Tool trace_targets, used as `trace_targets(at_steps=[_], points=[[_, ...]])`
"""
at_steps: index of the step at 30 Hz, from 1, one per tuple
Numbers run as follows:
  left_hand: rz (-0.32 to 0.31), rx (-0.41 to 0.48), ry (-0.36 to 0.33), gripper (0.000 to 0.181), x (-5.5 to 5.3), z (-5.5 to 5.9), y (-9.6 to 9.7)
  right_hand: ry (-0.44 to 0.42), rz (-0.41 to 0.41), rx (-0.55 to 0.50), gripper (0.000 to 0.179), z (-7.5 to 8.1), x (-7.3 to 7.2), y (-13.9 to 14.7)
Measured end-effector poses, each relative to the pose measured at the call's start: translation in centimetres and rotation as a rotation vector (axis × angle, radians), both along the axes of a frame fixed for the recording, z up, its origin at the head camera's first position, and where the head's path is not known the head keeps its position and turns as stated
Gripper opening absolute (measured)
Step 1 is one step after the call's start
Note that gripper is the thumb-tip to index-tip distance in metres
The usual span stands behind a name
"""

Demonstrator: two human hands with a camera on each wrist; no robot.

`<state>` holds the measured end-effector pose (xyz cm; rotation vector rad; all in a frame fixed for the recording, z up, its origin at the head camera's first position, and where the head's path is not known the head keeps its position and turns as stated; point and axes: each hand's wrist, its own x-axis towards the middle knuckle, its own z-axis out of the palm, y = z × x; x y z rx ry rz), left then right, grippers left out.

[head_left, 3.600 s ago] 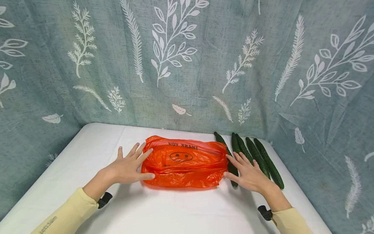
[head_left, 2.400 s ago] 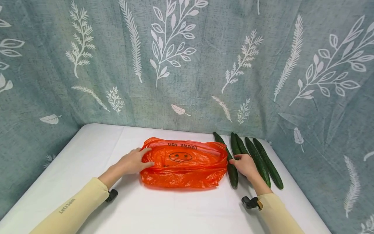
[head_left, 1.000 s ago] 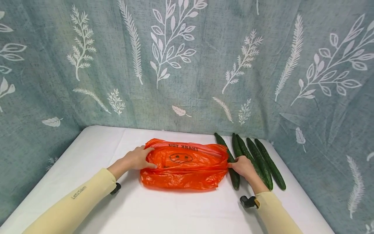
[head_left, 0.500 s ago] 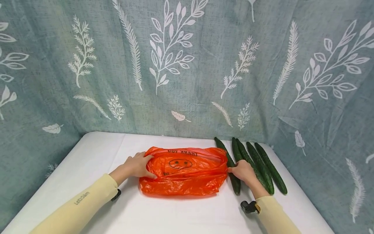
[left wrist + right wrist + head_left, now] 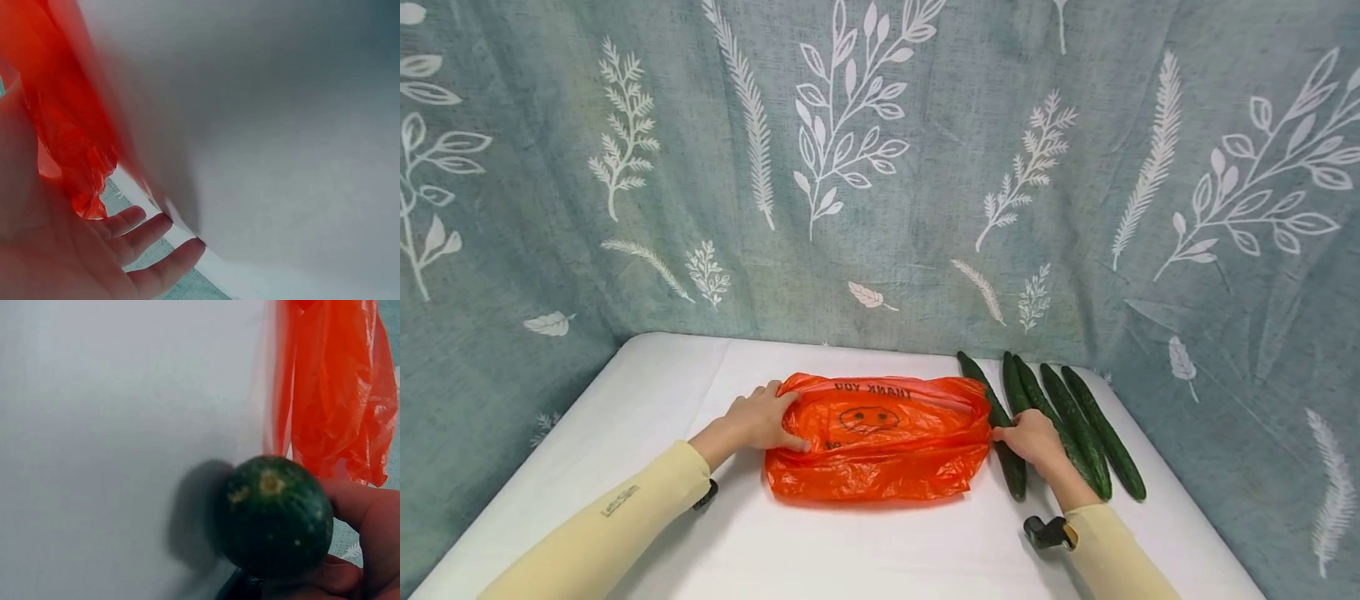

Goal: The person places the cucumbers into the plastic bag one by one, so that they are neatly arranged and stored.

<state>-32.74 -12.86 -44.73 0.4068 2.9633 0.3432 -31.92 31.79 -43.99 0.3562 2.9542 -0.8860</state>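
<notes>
An orange-red plastic bag (image 5: 868,467), printed THANK YOU with a face, lies on the white table. My left hand (image 5: 758,418) holds its left edge, thumb over the front. In the left wrist view several fingers (image 5: 165,265) stretch past the bag to the table, fairly straight; the rest are partly hidden. Beside the bag's right edge lies a dark green cucumber (image 5: 1012,475), which my right hand (image 5: 1032,437) grips around its middle, thumb next to the bag. In the right wrist view the cucumber's end (image 5: 272,519) faces the camera and hides part of the grip.
Several more cucumbers (image 5: 1101,433) lie side by side to the right, along the table's right part. The white table (image 5: 857,550) spreads in front of the bag. A patterned grey-green curtain (image 5: 925,300) closes off the back and sides.
From spread fingers at the bag's sides, my left hand has closed on the bag's edge and my right hand on the nearest cucumber. Bag and cucumbers keep their places; the view has shifted slightly.
</notes>
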Motion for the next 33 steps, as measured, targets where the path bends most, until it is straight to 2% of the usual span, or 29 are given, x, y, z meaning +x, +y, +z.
trace_targets(at_steps=[3, 6, 14, 33], points=[[-0.006, -0.026, 0.009, 0.102, 0.1, -0.2, 0.1, 0.009, -0.012, -0.038, 0.026, 0.2, 0.2, 0.1], [-0.012, -0.056, 0.005, 0.100, 0.1, 0.2, 0.2, 0.016, -0.016, -0.072, 0.029, 0.8, 0.2, 0.2], [-0.017, -0.074, -0.037, 0.097, 0.4, 0.4, 0.4, -0.011, 0.019, -0.100, 0.060, 2.0, 0.3, 1.7], [0.003, -0.069, -0.073, 0.100, 0.7, 0.0, 0.4, -0.042, 0.055, -0.148, 0.067, 4.6, 0.3, 3.3]])
